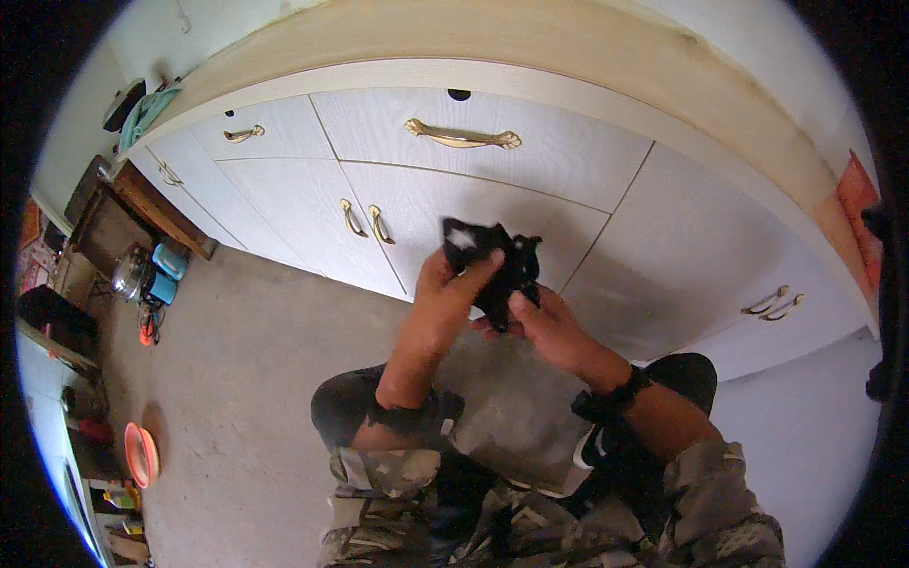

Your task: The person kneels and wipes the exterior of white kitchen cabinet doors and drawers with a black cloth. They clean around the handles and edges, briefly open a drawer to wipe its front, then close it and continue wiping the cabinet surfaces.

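Note:
Between my two hands is a crumpled black item (490, 284) that looks like soft cloth. A pale patch shows near its upper left corner; I cannot tell whether that is a print or a gap. My left hand (444, 291) grips it from the left with the thumb laid across it. From the lower right my right hand (550, 323) pinches its lower part. The item is held in the air above my knees, before the white cabinet doors (454, 206). Dark bands circle both wrists.
A long white wood-grain cabinet with brass handles (461, 135) and a beige countertop (497, 42) spans the front. To the left, an orange basin (142, 454), a blue container (167, 273) and a shiny metal pot (133, 273) are on the concrete floor (263, 397).

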### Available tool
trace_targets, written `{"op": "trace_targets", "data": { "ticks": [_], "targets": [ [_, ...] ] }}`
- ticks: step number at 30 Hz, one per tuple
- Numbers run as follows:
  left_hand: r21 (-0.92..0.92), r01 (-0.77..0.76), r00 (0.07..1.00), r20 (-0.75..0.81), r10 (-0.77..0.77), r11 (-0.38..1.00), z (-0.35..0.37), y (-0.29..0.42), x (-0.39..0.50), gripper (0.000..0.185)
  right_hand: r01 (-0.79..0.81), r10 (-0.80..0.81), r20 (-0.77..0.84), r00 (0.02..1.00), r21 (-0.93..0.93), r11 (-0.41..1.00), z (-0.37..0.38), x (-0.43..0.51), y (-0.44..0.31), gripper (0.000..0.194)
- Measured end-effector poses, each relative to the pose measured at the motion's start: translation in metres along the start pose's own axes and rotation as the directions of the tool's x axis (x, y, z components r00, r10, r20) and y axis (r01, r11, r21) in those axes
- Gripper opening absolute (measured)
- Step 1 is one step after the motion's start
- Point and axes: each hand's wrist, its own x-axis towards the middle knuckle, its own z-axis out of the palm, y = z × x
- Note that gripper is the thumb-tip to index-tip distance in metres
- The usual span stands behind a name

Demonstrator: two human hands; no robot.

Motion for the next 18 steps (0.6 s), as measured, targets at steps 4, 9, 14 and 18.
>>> {"op": "trace_targets", "data": {
  "ticks": [4, 9, 14, 18],
  "targets": [
    [0.58, -0.436, 0.892, 0.177, 0.416, 0.688, 0.016, -0.005, -0.001, 0.058, -0.01, 0.019, -0.151, 0.988, 0.066, 0.998, -0.017, -0.015, 0.001, 0.052],
    [0.457, -0.527, 0.831, 0.453, 0.322, 0.717, 0.034, -0.004, -0.004, 0.089, 0.125, -0.111, -0.243, 0.964, 0.043, 0.991, -0.036, -0.028, 0.008, 0.045],
    [0.226, -0.408, 0.845, 0.46, 0.273, 0.885, 0.04, 0.006, -0.002, 0.081, 0.171, -0.225, -0.384, 0.895, -0.169, 0.971, -0.055, -0.037, -0.01, 0.039],
    [0.136, -0.354, 0.933, 0.127, 0.338, 0.925, 0.04, 0.014, 0.006, 0.042, 0.159, -0.119, -0.109, 0.987, 0.525, 0.836, -0.066, -0.062, -0.053, 0.045]
  ]
}}
